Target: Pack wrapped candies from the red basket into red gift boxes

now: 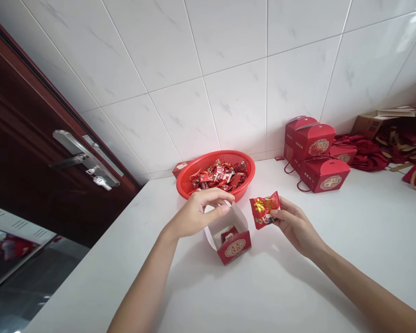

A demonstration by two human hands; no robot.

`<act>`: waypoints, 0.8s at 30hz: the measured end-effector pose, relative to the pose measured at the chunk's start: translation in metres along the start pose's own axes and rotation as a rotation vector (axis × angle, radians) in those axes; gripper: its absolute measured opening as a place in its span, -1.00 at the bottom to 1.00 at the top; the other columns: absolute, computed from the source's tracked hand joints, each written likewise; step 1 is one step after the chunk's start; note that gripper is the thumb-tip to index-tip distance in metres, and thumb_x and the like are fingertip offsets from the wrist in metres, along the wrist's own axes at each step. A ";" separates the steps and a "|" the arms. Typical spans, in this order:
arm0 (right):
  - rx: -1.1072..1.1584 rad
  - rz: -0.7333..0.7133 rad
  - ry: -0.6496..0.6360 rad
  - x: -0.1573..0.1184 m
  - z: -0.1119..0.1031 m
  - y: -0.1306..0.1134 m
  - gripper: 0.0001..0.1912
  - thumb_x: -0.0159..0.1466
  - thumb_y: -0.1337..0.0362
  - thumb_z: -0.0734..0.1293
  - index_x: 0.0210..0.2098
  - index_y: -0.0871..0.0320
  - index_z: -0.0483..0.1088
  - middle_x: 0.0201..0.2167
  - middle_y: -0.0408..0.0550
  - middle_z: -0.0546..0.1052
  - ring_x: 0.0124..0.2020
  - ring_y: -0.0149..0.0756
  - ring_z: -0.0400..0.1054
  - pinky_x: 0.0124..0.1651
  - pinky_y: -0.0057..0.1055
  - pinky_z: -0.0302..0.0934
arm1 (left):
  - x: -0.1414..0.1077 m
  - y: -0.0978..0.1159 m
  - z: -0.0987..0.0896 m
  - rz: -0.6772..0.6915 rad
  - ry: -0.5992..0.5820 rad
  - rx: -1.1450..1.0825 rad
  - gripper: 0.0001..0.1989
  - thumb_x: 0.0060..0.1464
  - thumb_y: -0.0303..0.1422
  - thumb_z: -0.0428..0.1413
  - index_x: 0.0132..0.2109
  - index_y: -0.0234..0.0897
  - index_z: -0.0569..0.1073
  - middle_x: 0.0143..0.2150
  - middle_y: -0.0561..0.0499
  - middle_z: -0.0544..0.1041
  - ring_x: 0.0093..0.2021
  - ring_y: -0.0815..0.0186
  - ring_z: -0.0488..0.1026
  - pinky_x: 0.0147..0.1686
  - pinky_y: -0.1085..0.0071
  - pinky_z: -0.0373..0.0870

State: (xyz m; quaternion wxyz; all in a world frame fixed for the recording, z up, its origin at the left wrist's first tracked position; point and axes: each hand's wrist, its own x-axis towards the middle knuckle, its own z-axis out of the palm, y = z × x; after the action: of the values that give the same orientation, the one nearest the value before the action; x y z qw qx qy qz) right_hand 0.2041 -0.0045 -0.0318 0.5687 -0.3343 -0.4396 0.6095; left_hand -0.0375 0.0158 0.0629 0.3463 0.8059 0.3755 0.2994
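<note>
An open red gift box point(234, 248) with a white inside stands on the white table, and a small red packet point(229, 234) lies in it. My left hand point(197, 213) is at the box's upper left, its thumb and fingers curved around the raised flap. To the right of the box, my right hand point(296, 226) pinches a shiny red and gold wrapped snack point(264, 210) between thumb and fingers, apart from the box. Just behind the box sits a red plastic basket point(247, 182) holding several red wrapped sweets point(222, 175).
Closed red boxes point(327, 175) are stacked at the back right, beside dark red cords point(367, 155) and a cardboard box point(367, 125). The tiled wall point(235, 106) bounds the table point(263, 296) behind. A brown door point(31, 129) stands at the left.
</note>
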 end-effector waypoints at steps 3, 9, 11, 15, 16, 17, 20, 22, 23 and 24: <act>-0.015 -0.026 -0.060 -0.004 0.005 -0.002 -0.70 0.18 0.10 0.44 -0.17 0.10 0.44 -0.19 -0.03 0.56 -0.20 -0.19 0.42 -0.10 -0.21 0.33 | 0.001 0.013 0.022 -0.012 0.057 0.092 -0.77 0.19 -0.26 0.17 -0.04 -0.16 0.60 -0.08 -0.05 0.62 -0.13 0.21 0.54 -0.18 0.38 0.47; -0.051 -0.098 -0.058 -0.012 0.009 -0.007 -0.69 0.20 0.07 0.46 -0.13 0.05 0.45 -0.15 -0.02 0.58 -0.19 -0.17 0.43 -0.08 -0.18 0.33 | 0.010 0.027 0.055 -0.047 0.097 0.239 -0.77 0.19 -0.15 0.16 -0.24 -0.22 0.55 -0.33 0.02 0.57 -0.33 0.27 0.46 -0.32 0.39 0.36; -0.021 -0.100 -0.063 -0.013 0.008 -0.009 -0.69 0.18 0.07 0.47 -0.15 0.05 0.45 -0.20 -0.04 0.58 -0.23 -0.19 0.43 -0.11 -0.21 0.34 | 0.015 0.027 0.057 -0.074 0.072 0.152 -0.77 0.22 -0.18 0.13 -0.28 -0.24 0.52 -0.37 0.03 0.55 -0.34 0.28 0.46 -0.36 0.42 0.35; 0.036 -0.085 -0.096 -0.014 0.004 -0.014 -0.70 0.17 0.00 0.44 -0.25 0.06 0.48 -0.33 -0.06 0.56 -0.35 -0.22 0.40 -0.27 -0.26 0.31 | 0.022 0.027 0.048 -0.075 0.031 -0.162 -0.80 0.21 -0.21 0.15 -0.22 -0.27 0.52 -0.27 0.01 0.58 -0.25 0.28 0.51 -0.24 0.43 0.43; 0.046 -0.086 -0.108 -0.014 0.003 -0.015 -0.70 0.18 -0.02 0.42 -0.26 0.07 0.49 -0.36 -0.06 0.55 -0.38 -0.22 0.39 -0.27 -0.24 0.31 | 0.022 0.028 0.042 -0.073 0.049 -0.218 -0.78 0.19 -0.19 0.17 -0.23 -0.28 0.52 -0.28 0.01 0.58 -0.26 0.29 0.51 -0.24 0.43 0.44; 0.052 -0.088 -0.117 -0.015 0.002 -0.016 -0.70 0.19 -0.02 0.39 -0.28 0.07 0.50 -0.36 -0.05 0.55 -0.40 -0.23 0.38 -0.26 -0.21 0.31 | 0.022 0.028 0.035 -0.071 0.089 -0.251 -0.75 0.16 -0.16 0.19 -0.26 -0.29 0.51 -0.31 0.01 0.57 -0.29 0.30 0.51 -0.26 0.44 0.44; 0.052 -0.099 -0.112 -0.016 -0.001 -0.016 -0.74 0.20 0.04 0.35 -0.31 0.08 0.54 -0.32 -0.02 0.57 -0.47 -0.27 0.35 -0.27 -0.21 0.30 | 0.016 0.029 0.005 -0.058 0.324 -0.210 -0.67 0.06 -0.09 0.27 -0.30 -0.30 0.49 -0.34 0.02 0.55 -0.32 0.32 0.49 -0.29 0.46 0.44; 0.050 -0.095 -0.106 -0.017 -0.002 -0.015 -0.76 0.21 0.08 0.33 -0.31 0.08 0.55 -0.30 -0.01 0.57 -0.48 -0.29 0.33 -0.30 -0.24 0.28 | 0.010 0.027 -0.014 -0.061 0.436 -0.103 -0.64 0.05 -0.07 0.27 -0.27 -0.31 0.51 -0.31 -0.01 0.57 -0.30 0.30 0.50 -0.28 0.46 0.44; 0.049 -0.093 -0.104 -0.017 -0.002 -0.014 -0.77 0.21 0.10 0.34 -0.32 0.08 0.56 -0.32 -0.02 0.56 -0.49 -0.30 0.33 -0.31 -0.26 0.28 | 0.007 0.025 -0.022 -0.080 0.427 -0.043 -0.64 0.06 -0.06 0.26 -0.25 -0.31 0.52 -0.30 -0.02 0.57 -0.29 0.28 0.51 -0.28 0.45 0.44; 0.045 -0.093 -0.104 -0.017 -0.001 -0.013 -0.78 0.21 0.11 0.34 -0.33 0.09 0.56 -0.33 -0.03 0.56 -0.50 -0.31 0.32 -0.32 -0.27 0.28 | 0.004 0.022 -0.027 -0.113 0.375 0.020 -0.63 0.07 -0.06 0.24 -0.25 -0.32 0.53 -0.30 -0.02 0.57 -0.29 0.28 0.50 -0.28 0.44 0.44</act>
State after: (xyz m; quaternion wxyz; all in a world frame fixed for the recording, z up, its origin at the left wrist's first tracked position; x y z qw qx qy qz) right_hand 0.2127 -0.0215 -0.0223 0.5801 -0.2687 -0.4698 0.6088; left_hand -0.0471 0.0175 0.0966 0.2788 0.7169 0.4810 0.4206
